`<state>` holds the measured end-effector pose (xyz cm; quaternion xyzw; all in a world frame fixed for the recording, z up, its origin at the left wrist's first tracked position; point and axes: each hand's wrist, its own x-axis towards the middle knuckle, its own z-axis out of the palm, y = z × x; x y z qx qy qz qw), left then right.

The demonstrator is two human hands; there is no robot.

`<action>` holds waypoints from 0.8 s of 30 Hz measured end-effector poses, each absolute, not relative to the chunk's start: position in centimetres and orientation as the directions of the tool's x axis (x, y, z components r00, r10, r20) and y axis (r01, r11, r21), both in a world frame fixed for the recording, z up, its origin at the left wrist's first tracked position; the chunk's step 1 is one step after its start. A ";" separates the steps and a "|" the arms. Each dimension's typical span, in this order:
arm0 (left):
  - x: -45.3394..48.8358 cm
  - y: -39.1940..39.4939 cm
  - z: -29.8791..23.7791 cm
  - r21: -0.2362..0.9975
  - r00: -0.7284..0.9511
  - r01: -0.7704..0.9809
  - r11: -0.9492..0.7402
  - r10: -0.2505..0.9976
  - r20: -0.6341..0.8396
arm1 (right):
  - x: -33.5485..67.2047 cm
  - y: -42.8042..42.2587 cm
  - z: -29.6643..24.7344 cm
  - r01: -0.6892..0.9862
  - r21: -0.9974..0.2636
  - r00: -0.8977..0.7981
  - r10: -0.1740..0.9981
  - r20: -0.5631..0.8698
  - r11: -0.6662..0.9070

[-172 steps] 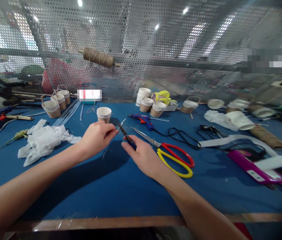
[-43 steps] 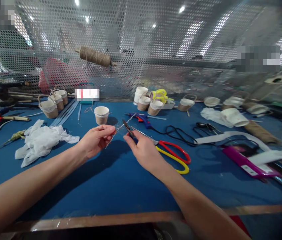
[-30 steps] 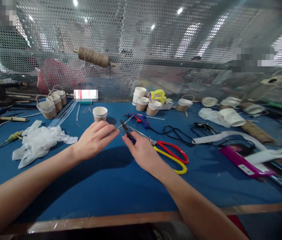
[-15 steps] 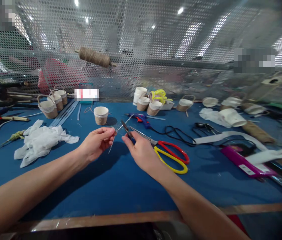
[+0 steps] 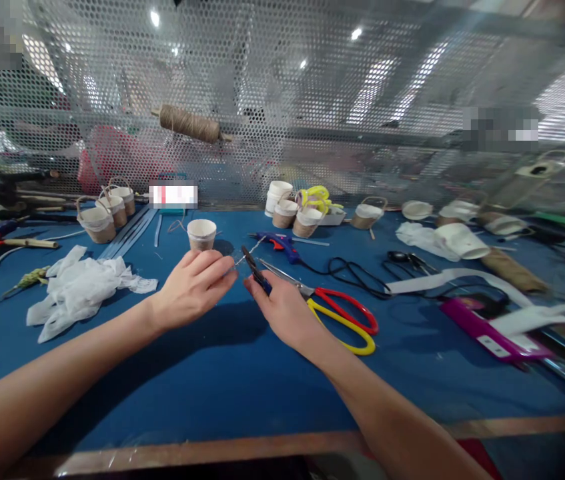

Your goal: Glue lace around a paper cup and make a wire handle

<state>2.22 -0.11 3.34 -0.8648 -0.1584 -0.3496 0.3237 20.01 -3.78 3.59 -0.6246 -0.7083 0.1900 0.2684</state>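
Note:
My left hand (image 5: 197, 287) is closed, palm turned down, pinching one end of a thin twisted wire (image 5: 258, 244). The wire's free end slants up and to the right, past the jaws of a pair of pliers (image 5: 253, 265). My right hand (image 5: 287, 310) wraps around the pliers' dark handles, most of which its fingers hide. Scissors (image 5: 346, 313) with one red and one yellow handle loop lie on the table behind my right hand. A small cup (image 5: 201, 233), white inside with a brown wrap, stands just beyond my left hand.
A blue glue gun (image 5: 282, 245) with a black cord lies beyond my right hand. Crumpled white cloth (image 5: 85, 287) is on the left, near several handled cups (image 5: 97, 223). A purple power strip (image 5: 487, 333) sits at right. A twine spool (image 5: 189, 125) hangs on the mesh.
My left hand has rolled over from thumb-up to palm-down and shifted slightly right, closer to the pliers. The wire's lower end, which hung below the fingers, is now hidden.

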 end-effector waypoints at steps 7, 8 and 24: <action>2.2 0.1 3.5 -0.375 0.678 0.468 -0.800 0.053 0.733 | 20.1 -3.6 3.2 0.774 -0.614 -0.066 0.984 0.163 0.153; 2.2 0.2 3.4 -0.353 0.665 0.464 -0.812 0.056 0.745 | 20.1 -3.6 3.2 0.775 -0.613 -0.065 0.984 0.163 0.153; 2.4 0.0 2.8 0.206 0.419 0.397 -0.894 0.376 0.826 | 20.0 -3.7 3.3 0.768 -0.627 -0.039 0.986 0.164 0.134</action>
